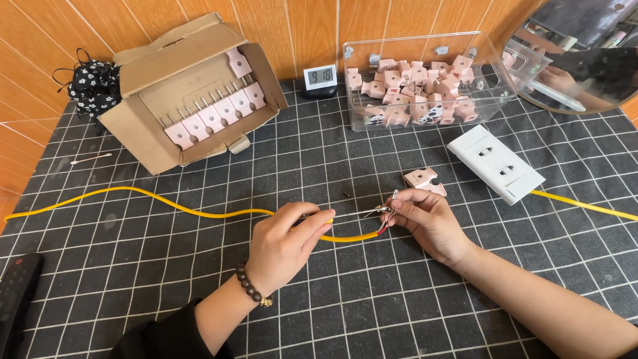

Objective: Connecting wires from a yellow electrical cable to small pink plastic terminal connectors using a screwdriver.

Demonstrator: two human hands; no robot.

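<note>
A long yellow cable runs across the black gridded mat from the left edge to the middle. My left hand pinches it near its stripped end. My right hand holds the bare wire ends between its fingertips, a red inner wire showing. A pink plug shell lies just beyond my right hand. A small dark screw lies on the mat between the hands and the back.
An open cardboard box holds a row of pink plugs. A clear plastic bin holds several pink plug parts. A white socket block with its own yellow cable sits at right. A small digital clock stands at the back, a round mirror at the far right.
</note>
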